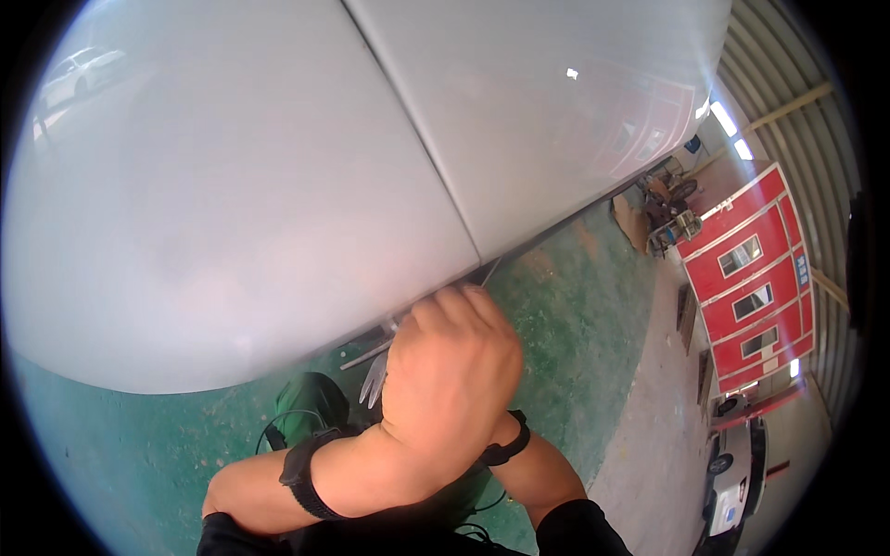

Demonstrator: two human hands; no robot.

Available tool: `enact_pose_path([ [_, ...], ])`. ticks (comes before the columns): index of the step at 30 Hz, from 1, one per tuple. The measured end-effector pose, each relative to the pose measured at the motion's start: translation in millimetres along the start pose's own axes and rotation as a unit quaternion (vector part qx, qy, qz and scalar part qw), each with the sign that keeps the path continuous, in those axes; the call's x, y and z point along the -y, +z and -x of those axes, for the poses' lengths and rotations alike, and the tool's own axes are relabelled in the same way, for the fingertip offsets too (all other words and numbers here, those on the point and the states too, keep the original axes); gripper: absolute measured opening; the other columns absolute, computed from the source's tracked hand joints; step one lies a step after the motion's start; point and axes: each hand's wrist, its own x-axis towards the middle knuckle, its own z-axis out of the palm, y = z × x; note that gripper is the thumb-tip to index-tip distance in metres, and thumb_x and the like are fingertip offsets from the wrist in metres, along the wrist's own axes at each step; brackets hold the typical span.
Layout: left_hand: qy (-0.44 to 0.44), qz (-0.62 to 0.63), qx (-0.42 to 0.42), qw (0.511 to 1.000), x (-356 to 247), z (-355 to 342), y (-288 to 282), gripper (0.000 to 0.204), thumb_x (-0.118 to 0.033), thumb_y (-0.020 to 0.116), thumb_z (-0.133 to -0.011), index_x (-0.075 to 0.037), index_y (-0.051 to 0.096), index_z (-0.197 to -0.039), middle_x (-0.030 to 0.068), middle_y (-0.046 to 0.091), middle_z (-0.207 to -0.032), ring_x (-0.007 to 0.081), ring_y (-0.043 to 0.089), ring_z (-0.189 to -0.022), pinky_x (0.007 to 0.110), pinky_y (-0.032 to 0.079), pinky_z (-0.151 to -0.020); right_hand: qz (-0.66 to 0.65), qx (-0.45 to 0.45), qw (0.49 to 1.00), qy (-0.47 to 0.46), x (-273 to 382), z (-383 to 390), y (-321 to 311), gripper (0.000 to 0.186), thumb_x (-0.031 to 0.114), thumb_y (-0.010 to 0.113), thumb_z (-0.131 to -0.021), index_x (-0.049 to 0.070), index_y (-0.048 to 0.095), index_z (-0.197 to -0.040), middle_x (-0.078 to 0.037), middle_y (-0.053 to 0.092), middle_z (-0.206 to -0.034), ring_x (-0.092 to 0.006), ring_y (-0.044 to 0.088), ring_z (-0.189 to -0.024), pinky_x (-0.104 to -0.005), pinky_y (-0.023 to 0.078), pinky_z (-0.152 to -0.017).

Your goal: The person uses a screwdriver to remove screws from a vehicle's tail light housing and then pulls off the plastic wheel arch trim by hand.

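A large, glossy light silver vehicle panel (pixel 232 213) fills the upper left, and a dark seam divides it from a second panel (pixel 519 120). At the lower edge, beside the end of that seam, my left hand (pixel 454 361) is closed with its knuckles upward; what its fingers grip is hidden. Two narrow metal prongs (pixel 373 380) stick out beside it, part of a tool I cannot make out. My right forearm (pixel 542 477) reaches in underneath, its hand and fingers covered by the left. Black straps circle both forearms.
Below lies a worn green floor (pixel 575 324) bordered by a grey strip (pixel 649 417). A red panelled structure with windows (pixel 742 278) stands at the right, near piled machine parts (pixel 672 208). A white vehicle (pixel 728 482) is parked at lower right.
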Motion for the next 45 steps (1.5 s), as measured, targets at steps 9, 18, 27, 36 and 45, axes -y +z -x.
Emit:
enact_pose_path([
  [9, 0.036, 0.057, 0.000, 0.998, 9.6, 2.6, -20.5, 0.024, -0.013, 0.070, -0.079, -0.001, 0.055, -0.092, 0.0060, 0.051, -0.076, 0.0189, 0.055, -0.062, 0.028, 0.048, -0.050, -0.015, -0.009, 1.000, -0.010, -0.3, -4.7, 4.6, 0.058, 0.027, 0.070, -0.086, -0.013, 0.041, -0.117, -0.023, 0.057, -0.097, -0.0365, 0.060, -0.083, -0.0456, 0.046, -0.072],
  [18, 0.016, 0.035, 0.105, 0.994, 20.1, 10.4, -31.7, 0.042, -0.005, 0.066, -0.071, -0.005, 0.059, -0.112, 0.0060, 0.059, -0.079, 0.0246, 0.061, -0.067, 0.035, 0.050, -0.054, -0.030, -0.023, 0.998, -0.053, -16.8, -29.7, 19.3, 0.060, 0.027, 0.069, -0.086, -0.014, 0.040, -0.119, -0.024, 0.058, -0.099, -0.0380, 0.060, -0.084, -0.0466, 0.046, -0.073],
  [27, -0.008, 0.147, 0.116, 0.982, 34.4, 20.1, -30.1, 0.029, 0.001, 0.060, -0.074, -0.001, 0.057, -0.102, 0.0087, 0.059, -0.077, 0.0312, 0.062, -0.067, 0.040, 0.049, -0.055, -0.088, -0.053, 0.995, 0.006, 6.9, -41.9, 17.5, 0.071, 0.031, 0.072, -0.086, -0.014, 0.032, -0.123, -0.025, 0.056, -0.107, -0.0333, 0.060, -0.092, -0.0439, 0.049, -0.075],
  [36, -0.010, -0.005, 0.117, 0.993, 7.4, 3.5, -22.1, 0.020, -0.010, 0.067, -0.075, -0.006, 0.053, -0.087, 0.0047, 0.055, -0.068, 0.0191, 0.060, -0.057, 0.031, 0.046, -0.048, -0.027, -0.022, 0.999, 0.033, -4.9, -30.1, 19.8, 0.072, 0.031, 0.075, -0.085, -0.013, 0.033, -0.123, -0.019, 0.056, -0.104, -0.0313, 0.061, -0.088, -0.0409, 0.049, -0.072],
  [45, -0.006, 0.029, 0.065, 0.997, 5.8, 4.1, -17.5, 0.020, -0.008, 0.068, -0.077, -0.005, 0.049, -0.083, 0.0081, 0.055, -0.072, 0.0242, 0.061, -0.065, 0.034, 0.049, -0.053, -0.027, -0.029, 0.999, 0.030, 7.3, -27.9, 15.5, 0.051, 0.029, 0.068, -0.090, -0.007, 0.040, -0.113, -0.012, 0.059, -0.091, -0.0275, 0.060, -0.079, -0.0380, 0.047, -0.070],
])
